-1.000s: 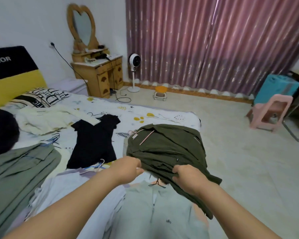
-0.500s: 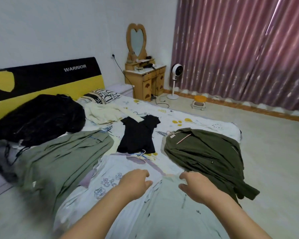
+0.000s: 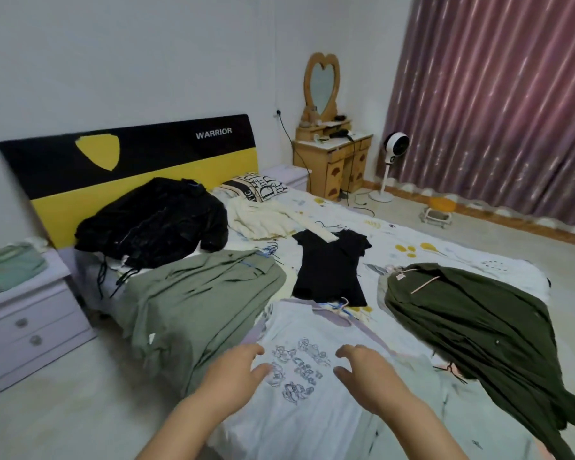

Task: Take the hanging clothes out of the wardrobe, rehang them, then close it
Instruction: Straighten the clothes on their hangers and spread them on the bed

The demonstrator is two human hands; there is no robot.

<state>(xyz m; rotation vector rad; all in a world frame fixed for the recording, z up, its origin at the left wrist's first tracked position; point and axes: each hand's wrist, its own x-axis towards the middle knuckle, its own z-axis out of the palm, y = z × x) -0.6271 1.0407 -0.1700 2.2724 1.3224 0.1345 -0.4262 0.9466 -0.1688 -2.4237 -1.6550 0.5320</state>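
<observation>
Here both hands hover over the white tee (image 3: 299, 386) at the near edge of the bed (image 3: 445, 257), fingers loosely spread and grasping nothing. The left hand (image 3: 236, 373) sits above the tee's left side, just by its lilac sleeve; the right hand (image 3: 365, 373) is above the right side, and the printed drawing shows between them (whether any fingertip touches the cloth cannot be told). The tee lies flat with its collar away from the person, a hanger (image 3: 341, 305) at its neck. Under its right edge a pale green top (image 3: 422, 386) peeks out. To the right lies a dark green shirt (image 3: 472, 336), draped over the bed's corner. To the left lies a sage shirt (image 3: 200, 300), and beyond the tee a black top (image 3: 329, 267). Farther back lie a black jacket (image 3: 156, 220) and a cream sweater (image 3: 263, 217) near the headboard (image 3: 130, 157).
</observation>
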